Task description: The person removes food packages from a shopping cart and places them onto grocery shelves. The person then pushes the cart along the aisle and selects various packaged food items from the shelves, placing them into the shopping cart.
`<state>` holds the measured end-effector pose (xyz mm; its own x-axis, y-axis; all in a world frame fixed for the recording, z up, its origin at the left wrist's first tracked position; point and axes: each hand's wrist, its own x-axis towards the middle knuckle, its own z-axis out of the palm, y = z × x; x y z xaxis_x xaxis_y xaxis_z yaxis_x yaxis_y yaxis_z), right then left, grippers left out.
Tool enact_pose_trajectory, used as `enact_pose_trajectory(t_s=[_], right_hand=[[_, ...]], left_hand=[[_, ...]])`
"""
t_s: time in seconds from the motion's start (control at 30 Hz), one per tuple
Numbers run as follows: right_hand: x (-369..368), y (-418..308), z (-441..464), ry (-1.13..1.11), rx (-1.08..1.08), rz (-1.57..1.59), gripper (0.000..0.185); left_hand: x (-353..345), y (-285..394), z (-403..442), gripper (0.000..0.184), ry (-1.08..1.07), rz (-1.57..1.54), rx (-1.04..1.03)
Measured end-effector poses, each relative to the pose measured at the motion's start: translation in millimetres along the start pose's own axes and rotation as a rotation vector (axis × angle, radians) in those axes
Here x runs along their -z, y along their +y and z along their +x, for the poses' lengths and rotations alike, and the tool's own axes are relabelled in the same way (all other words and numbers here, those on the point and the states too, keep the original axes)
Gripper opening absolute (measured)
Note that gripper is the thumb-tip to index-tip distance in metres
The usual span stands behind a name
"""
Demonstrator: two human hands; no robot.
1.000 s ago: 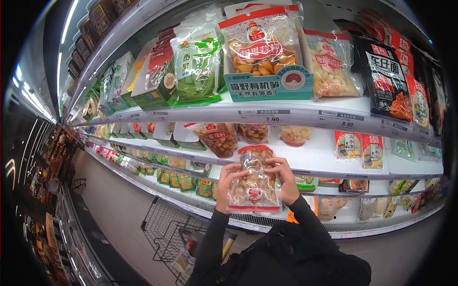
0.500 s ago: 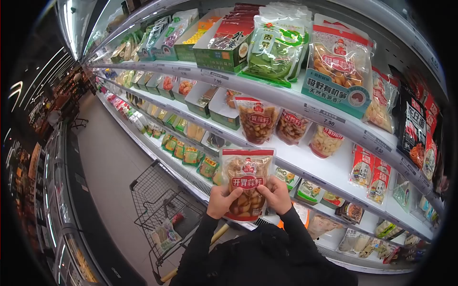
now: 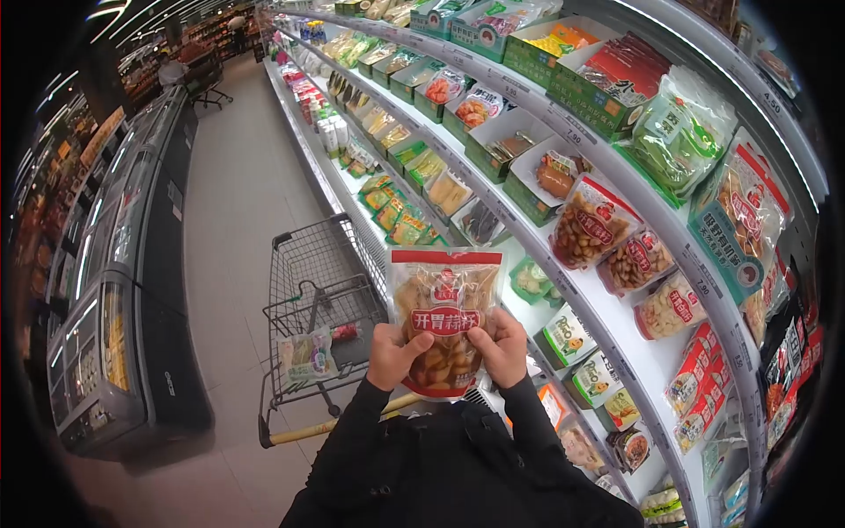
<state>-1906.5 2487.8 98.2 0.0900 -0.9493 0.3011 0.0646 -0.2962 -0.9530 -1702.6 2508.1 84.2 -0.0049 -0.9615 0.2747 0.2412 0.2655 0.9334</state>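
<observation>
A clear pouch with red bands and brown contents (image 3: 444,321) is upright in front of my chest, its printed front facing me. My left hand (image 3: 395,354) grips its left edge, with the thumb on the front. On the right edge, my right hand (image 3: 501,348) holds it the same way. The fingers behind the pouch are hidden. Beyond it, to the left, stands a wire shopping cart (image 3: 304,264) with a yellow handle and a bagged item (image 3: 308,356) inside. Similar pouches (image 3: 594,222) sit on the shelf to the right.
Shelves of packaged food (image 3: 528,231) curve along the right side. A dark freezer case (image 3: 158,343) lines the left of the tiled aisle (image 3: 233,176). Far back are another cart (image 3: 208,88) and a person (image 3: 170,70) near it.
The view has swung left toward the aisle, bringing the cart more fully into sight. The pouch, earlier held with its other end up, was turned upright and stays in both my hands.
</observation>
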Motion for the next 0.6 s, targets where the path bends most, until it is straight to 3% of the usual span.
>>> enact_pose_trajectory(t_s=[0.2,0.27,0.4,0.53,0.57,0.6], right_hand=[[-55,-9,1,-0.167,-0.119,-0.023,0.017],[-81,-8,-2,-0.112,-0.137,0.093,0.018],[-96,48,-10,-0.226,-0.217,-0.017,0.016],[-124,55,-25,-0.258,-0.520,0.209,0.032],[-123,78,-30,-0.319,-0.533,0.218,0.044],[-128,89,-34,-0.335,-0.527,0.185,0.055]], left_hand=[[45,0,-31,0.046,0.144,0.098,0.026],[60,-10,-43,0.047,0.200,0.091,0.021],[90,-29,-61,0.048,0.288,0.018,0.133],[116,-47,-78,0.043,0.390,-0.050,0.271],[128,-46,-83,0.039,0.338,-0.065,0.412],[132,-52,-84,0.039,0.345,-0.060,0.392]])
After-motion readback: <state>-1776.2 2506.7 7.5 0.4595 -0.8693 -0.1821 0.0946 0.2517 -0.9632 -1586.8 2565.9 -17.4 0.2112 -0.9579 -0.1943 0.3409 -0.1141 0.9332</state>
